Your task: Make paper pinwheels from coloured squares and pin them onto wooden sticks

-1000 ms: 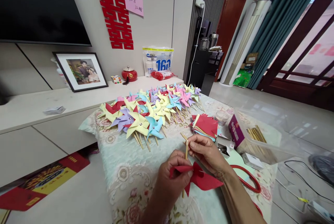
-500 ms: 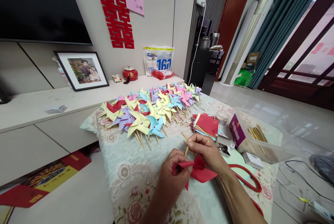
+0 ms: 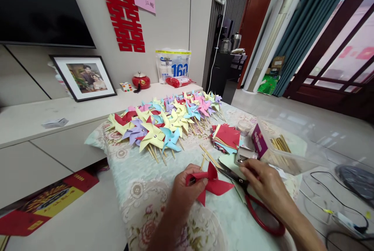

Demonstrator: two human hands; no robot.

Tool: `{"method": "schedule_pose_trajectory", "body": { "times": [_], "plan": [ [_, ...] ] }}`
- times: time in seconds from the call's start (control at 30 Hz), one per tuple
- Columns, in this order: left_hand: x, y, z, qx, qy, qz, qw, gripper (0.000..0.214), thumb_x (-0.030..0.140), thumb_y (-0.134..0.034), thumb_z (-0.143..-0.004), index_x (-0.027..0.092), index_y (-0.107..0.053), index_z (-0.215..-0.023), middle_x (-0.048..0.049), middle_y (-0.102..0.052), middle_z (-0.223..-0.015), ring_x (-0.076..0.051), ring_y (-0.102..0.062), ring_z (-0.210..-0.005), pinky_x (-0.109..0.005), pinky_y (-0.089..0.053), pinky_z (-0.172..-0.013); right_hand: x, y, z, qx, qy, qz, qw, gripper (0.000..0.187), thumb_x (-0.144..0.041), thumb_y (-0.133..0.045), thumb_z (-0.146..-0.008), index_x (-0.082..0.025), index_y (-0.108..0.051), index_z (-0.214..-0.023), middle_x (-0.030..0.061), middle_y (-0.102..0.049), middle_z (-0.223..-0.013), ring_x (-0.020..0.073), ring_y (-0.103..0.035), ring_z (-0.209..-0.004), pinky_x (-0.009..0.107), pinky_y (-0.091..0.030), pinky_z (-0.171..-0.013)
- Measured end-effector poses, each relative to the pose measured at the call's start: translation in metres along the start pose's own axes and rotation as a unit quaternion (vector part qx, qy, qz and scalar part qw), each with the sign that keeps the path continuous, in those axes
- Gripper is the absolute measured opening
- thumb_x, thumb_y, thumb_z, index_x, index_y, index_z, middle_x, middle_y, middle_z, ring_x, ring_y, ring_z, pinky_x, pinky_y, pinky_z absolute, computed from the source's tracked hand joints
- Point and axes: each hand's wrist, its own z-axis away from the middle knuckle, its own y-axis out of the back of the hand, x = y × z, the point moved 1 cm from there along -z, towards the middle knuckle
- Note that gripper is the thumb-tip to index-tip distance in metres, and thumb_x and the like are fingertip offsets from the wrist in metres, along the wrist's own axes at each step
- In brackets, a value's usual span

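Observation:
My left hand (image 3: 188, 188) is closed around a red paper pinwheel (image 3: 217, 186) with curled blades. A thin wooden stick (image 3: 203, 160) rises just behind its fingers. My right hand (image 3: 263, 179) reaches over to a small white box (image 3: 246, 152) that holds small metal pieces. Its fingertips are pressed together at the box edge; whatever is between them is too small to make out. Beneath that hand lie scissors (image 3: 241, 182) with red handles and dark blades, on pale green paper (image 3: 230, 160). More wooden sticks (image 3: 209, 155) lie on the cloth beside the blades.
Several finished pinwheels (image 3: 153, 136) cover the far side of the cloth-covered table (image 3: 137, 177). A stack of coloured paper (image 3: 226, 137) lies near a round clear container (image 3: 244, 127). At the right, a clear plastic bin (image 3: 304, 159) holds sticks. Cables (image 3: 318, 200) run along the floor.
My right hand has left the stick by the pinwheel and moved right to the small box. The scissors' blades now show. My left hand still holds the red pinwheel.

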Motion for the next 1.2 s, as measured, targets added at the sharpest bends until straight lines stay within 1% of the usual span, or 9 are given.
{"method": "schedule_pose_trajectory", "body": {
  "times": [0.13,0.27,0.43,0.63,0.73,0.83,0.93,1.1,1.2],
  "plan": [
    [0.004,0.006,0.009,-0.03,0.012,0.002,0.999,0.003,0.018,-0.075,-0.067,0.015,-0.075,-0.07,-0.0051,-0.064,-0.084,-0.017,-0.06,-0.077,-0.027,-0.048,-0.07,0.033,0.013,0.03,-0.046,-0.009,0.166,0.985,0.029,-0.034,-0.044,-0.094,-0.023,-0.069,-0.085,0.0094,-0.068,-0.088,0.0248,-0.065,-0.074,0.035,-0.045,-0.066],
    [0.004,0.01,0.025,-0.058,-0.001,-0.037,0.998,0.004,0.018,-0.073,-0.071,0.015,-0.074,-0.069,-0.0054,-0.064,-0.081,-0.018,-0.06,-0.075,-0.028,-0.047,-0.069,0.05,0.009,0.042,-0.079,0.003,0.212,0.974,0.033,-0.032,-0.039,-0.096,-0.022,-0.07,-0.091,0.0114,-0.067,-0.092,0.0263,-0.068,-0.08,0.036,-0.047,-0.069],
    [0.0,0.006,0.04,-0.046,-0.042,-0.054,0.997,0.004,0.014,-0.071,-0.072,0.016,-0.072,-0.068,-0.0038,-0.063,-0.077,-0.016,-0.058,-0.072,-0.027,-0.046,-0.067,0.053,0.009,0.033,-0.112,-0.012,0.254,0.961,0.028,-0.025,-0.041,-0.095,-0.019,-0.067,-0.085,0.0115,-0.068,-0.088,0.0258,-0.067,-0.077,0.036,-0.046,-0.069],
    [-0.001,0.0,0.046,-0.024,-0.015,-0.042,0.999,0.006,0.016,-0.07,-0.073,0.017,-0.071,-0.067,-0.0029,-0.059,-0.079,-0.015,-0.057,-0.071,-0.023,-0.045,-0.059,0.044,0.018,0.029,-0.132,-0.017,0.257,0.957,0.021,-0.023,-0.045,-0.091,-0.02,-0.064,-0.081,0.0102,-0.069,-0.08,0.0261,-0.068,-0.077,0.032,-0.045,-0.068],
    [-0.002,-0.001,0.045,-0.013,-0.023,-0.043,0.999,0.005,0.015,-0.07,-0.071,0.017,-0.071,-0.066,-0.0028,-0.059,-0.079,-0.014,-0.055,-0.069,-0.023,-0.043,-0.059,0.037,0.024,0.036,-0.14,-0.045,0.206,0.967,0.023,-0.032,-0.044,-0.094,-0.021,-0.059,-0.079,0.0094,-0.069,-0.079,0.0249,-0.065,-0.073,0.032,-0.045,-0.066],
    [-0.004,-0.001,0.044,-0.01,-0.029,-0.051,0.998,0.005,0.015,-0.069,-0.071,0.016,-0.071,-0.066,-0.0026,-0.059,-0.079,-0.013,-0.054,-0.067,-0.024,-0.04,-0.059,0.028,0.031,0.043,-0.169,-0.086,0.097,0.977,0.033,-0.047,-0.04,-0.097,-0.023,-0.055,-0.08,0.0061,-0.066,-0.078,0.0225,-0.06,-0.07,0.031,-0.045,-0.064],
    [-0.004,0.0,0.043,-0.016,-0.035,-0.068,0.997,0.006,0.014,-0.067,-0.072,0.016,-0.07,-0.067,-0.0024,-0.058,-0.08,-0.013,-0.054,-0.068,-0.024,-0.04,-0.06,0.019,0.039,0.049,-0.193,-0.129,-0.02,0.972,0.041,-0.057,-0.043,-0.094,-0.022,-0.056,-0.078,0.0039,-0.062,-0.075,0.0219,-0.057,-0.072,0.029,-0.046,-0.064],
    [-0.006,0.0,0.042,-0.036,-0.048,-0.089,0.994,0.007,0.014,-0.066,-0.074,0.017,-0.069,-0.068,-0.0028,-0.058,-0.081,-0.014,-0.054,-0.071,-0.025,-0.039,-0.061,0.005,0.046,0.055,-0.27,-0.151,-0.19,0.932,0.046,-0.066,-0.06,-0.079,-0.02,-0.058,-0.083,0.0023,-0.055,-0.081,0.0204,-0.051,-0.077,0.028,-0.044,-0.068],
    [-0.007,-0.001,0.043,-0.043,-0.047,-0.091,0.994,0.006,0.015,-0.066,-0.075,0.017,-0.069,-0.07,-0.0034,-0.058,-0.084,-0.014,-0.055,-0.072,-0.025,-0.038,-0.061,-0.001,0.041,0.059,-0.311,-0.18,-0.273,0.893,0.043,-0.054,-0.074,-0.067,-0.021,-0.054,-0.086,-0.0017,-0.047,-0.078,0.0159,-0.043,-0.072,0.025,-0.039,-0.063]
  ]
}}
